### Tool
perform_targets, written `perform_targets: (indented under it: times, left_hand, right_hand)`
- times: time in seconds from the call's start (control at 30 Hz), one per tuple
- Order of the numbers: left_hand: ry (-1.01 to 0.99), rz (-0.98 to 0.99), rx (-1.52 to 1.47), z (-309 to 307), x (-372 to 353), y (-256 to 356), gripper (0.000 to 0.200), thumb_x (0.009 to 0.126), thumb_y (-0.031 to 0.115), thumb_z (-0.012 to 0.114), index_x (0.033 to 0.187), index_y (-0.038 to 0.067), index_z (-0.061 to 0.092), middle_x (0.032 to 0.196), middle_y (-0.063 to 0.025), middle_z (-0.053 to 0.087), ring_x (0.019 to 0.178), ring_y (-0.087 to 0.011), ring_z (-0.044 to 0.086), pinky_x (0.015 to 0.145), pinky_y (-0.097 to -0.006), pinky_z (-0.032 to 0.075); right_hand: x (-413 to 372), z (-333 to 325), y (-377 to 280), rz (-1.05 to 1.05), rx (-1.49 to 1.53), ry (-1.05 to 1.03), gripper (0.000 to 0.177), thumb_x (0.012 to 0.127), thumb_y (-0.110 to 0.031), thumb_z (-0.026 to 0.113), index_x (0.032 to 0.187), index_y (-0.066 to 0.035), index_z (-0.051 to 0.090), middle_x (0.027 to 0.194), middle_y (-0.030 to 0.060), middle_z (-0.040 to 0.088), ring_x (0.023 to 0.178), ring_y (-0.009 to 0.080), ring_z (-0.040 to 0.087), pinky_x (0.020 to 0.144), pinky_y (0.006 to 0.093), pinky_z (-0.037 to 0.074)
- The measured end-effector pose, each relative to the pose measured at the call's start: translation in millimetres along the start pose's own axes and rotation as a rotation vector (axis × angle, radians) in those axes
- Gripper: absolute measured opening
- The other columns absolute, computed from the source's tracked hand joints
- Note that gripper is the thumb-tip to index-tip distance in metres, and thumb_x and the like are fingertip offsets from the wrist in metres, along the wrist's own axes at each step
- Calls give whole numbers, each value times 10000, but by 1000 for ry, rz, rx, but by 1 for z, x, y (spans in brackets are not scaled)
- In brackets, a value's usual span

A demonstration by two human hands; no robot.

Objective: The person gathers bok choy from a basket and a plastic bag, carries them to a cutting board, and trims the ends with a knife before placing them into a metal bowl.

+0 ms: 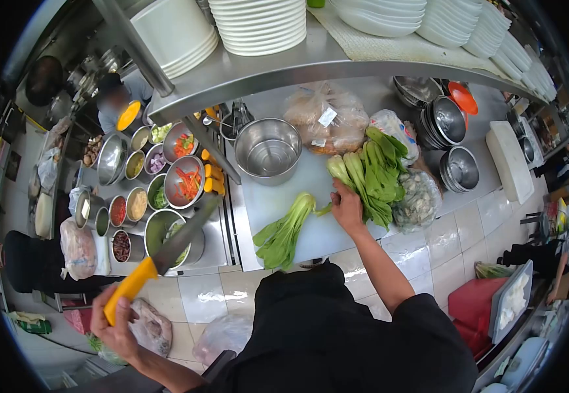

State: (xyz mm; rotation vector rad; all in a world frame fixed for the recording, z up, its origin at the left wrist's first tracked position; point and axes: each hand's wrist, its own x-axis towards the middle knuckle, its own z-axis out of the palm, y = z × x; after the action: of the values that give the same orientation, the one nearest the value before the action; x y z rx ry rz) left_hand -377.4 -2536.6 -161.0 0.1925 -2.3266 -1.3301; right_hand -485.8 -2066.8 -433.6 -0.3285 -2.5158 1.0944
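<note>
My left hand is wrapped round the yellow handle of a knife, its blade pointing up and to the right, over the edge of the metal bowls. At the near side of the pile of leafy greens, my right hand rests over the white cutting board; its fingertips are close to the stems, and whether they grip anything is hidden. One separate bunch of greens lies on the board left of my right hand. A deep steel pot stands behind it.
Bowls of cut vegetables stand at the left. Bagged food and stacked steel bowls are behind and right of the board. A metal shelf with white dishes hangs overhead. Other people are at the left and right.
</note>
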Motion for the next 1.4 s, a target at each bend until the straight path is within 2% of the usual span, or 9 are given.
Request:
perform_targets:
  times: [0.23,0.33,0.43,0.7,0.87,1.03,1.2,1.27,1.4]
  left_hand:
    - [-119,-113,-251,61,-46,-97,265,876,83,693,1087,-56,615,817,-101,647,552,-129,574,499,-242,477]
    - [-266,-229,-191,70,-63,-127,257,879,45,676,1109,-47,607,778,-92,660,556,-115,577,501,-238,475]
    - [-496,-345,-119,76,-67,-127,287,865,43,693,1127,-34,604,704,-84,656,519,-106,572,458,-245,463]
    - [-938,-593,62,116,-61,-117,382,913,238,662,1200,-9,610,582,-70,610,431,-145,577,399,-286,457]
    - [-855,-458,113,122,-60,-132,235,890,206,675,905,-12,590,684,-112,647,537,-172,628,518,-315,490]
    - [-801,-276,234,124,-69,-151,244,876,153,678,1035,-19,611,703,-81,630,636,-153,588,603,-301,473]
    - [-741,-224,85,129,-77,-156,367,874,206,689,1187,29,612,675,-111,630,594,-216,622,580,-344,495]
    - [-872,-732,155,135,-66,-115,292,901,235,668,1107,33,627,649,-86,614,496,-172,592,484,-324,478]
    - [-897,-612,190,140,-74,-126,250,916,253,652,998,20,613,627,-66,597,431,-133,555,412,-305,446]
  right_hand:
    - [2,-3,4,-13,-114,70,441,793,32,583,1223,-64,596,1083,182,657,933,378,637,814,451,515]
    - [1,-15,11,-74,40,-203,421,754,6,617,1168,-66,638,1116,172,641,949,351,633,830,446,511]
    - [-15,-20,-2,-472,-277,-231,348,726,-47,654,1072,-64,684,1090,156,652,967,317,631,829,438,510]
    - [-7,-26,-36,384,-39,-723,205,726,-186,750,903,-89,710,1014,98,623,1048,309,557,917,401,465]
    - [-21,-40,-27,-4,-382,-606,363,673,-207,778,1010,-100,695,1207,99,598,1086,285,575,899,422,486]
    - [-17,-71,0,-41,-394,-409,521,638,-229,749,1139,-113,665,1302,80,580,1173,286,561,950,411,475]
    - [-11,-81,-7,-8,-480,-439,500,614,-209,698,1104,-113,688,1176,98,638,1127,315,586,947,427,472]
    - [-15,-75,-11,-8,-534,-446,455,624,-201,692,1068,-107,704,1095,104,672,1092,331,603,923,437,482]
    - [-27,-54,-5,272,-182,-710,279,756,-197,718,989,-45,721,869,97,711,813,235,678,741,374,532]
